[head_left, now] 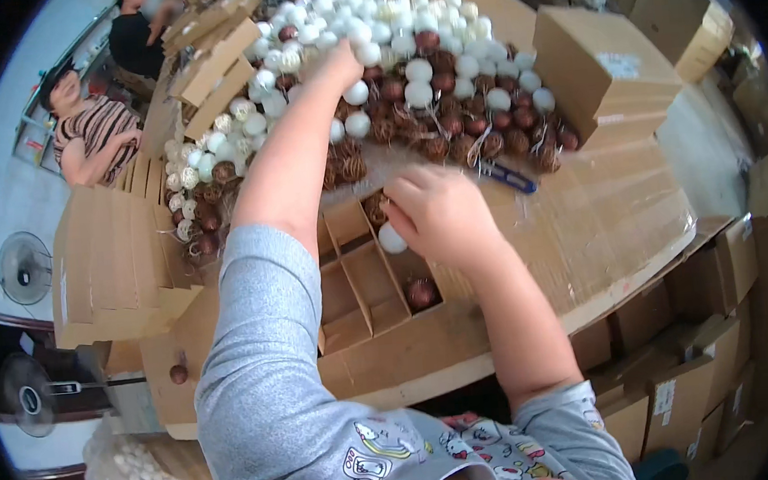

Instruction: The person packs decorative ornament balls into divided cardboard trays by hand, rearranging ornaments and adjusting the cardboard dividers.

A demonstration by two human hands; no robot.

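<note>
My left hand (340,65) reaches far into a heap of decorative balls, beside white balls (357,36); its fingers are mostly hidden. Over the right column of a divided cardboard box (342,333) is my right hand (440,210), slightly blurred, with its fingers curled in. What they hold, if anything, is hidden. Close to its thumb, a white ball (391,238) sits in one compartment. A brown woven ball (376,207) is in the compartment beyond, and a shiny dark brown ball (422,293) in the nearest one. Other visible compartments hold nothing.
A blue utility knife (509,177) lies right of the box, by brown balls (517,142). Stacked cartons stand at right (601,74) and left (115,261). One brown ball (178,374) rests near the table's left edge. Several people are around the table; fans (25,268) stand left.
</note>
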